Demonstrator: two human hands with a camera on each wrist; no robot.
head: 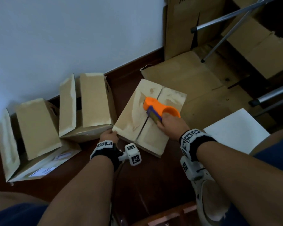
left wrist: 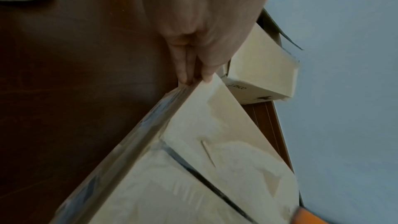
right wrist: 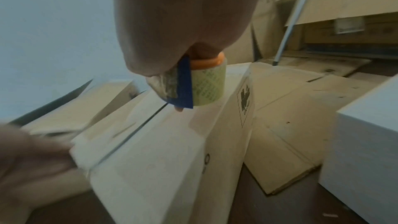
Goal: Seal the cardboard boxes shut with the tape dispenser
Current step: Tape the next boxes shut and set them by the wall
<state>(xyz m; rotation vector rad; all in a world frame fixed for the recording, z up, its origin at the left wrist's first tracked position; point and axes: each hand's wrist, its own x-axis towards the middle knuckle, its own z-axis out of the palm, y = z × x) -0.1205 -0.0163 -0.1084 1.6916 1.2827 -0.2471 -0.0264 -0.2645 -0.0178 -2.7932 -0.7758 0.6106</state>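
Three cardboard boxes stand on the floor point(head: 134, 82): two open boxes point(head: 90, 101) by the wall, one closed box point(head: 147, 118). The right hand point(head: 170, 123) grips one orange tape dispenser point(head: 160, 108) on its seam; the left hand point(head: 109, 136) pinches its near corner.

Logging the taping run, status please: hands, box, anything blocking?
Right hand grips orange tape dispenser on closed box. Left hand holds box's near corner. Centre seam untaped. Two open boxes left; nothing blocking.

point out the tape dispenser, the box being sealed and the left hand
tape dispenser point(head: 158, 106), head view, on its orange body
box being sealed point(head: 131, 116), head view, on its left top flap
left hand point(head: 108, 136), head view, on the back of the hand
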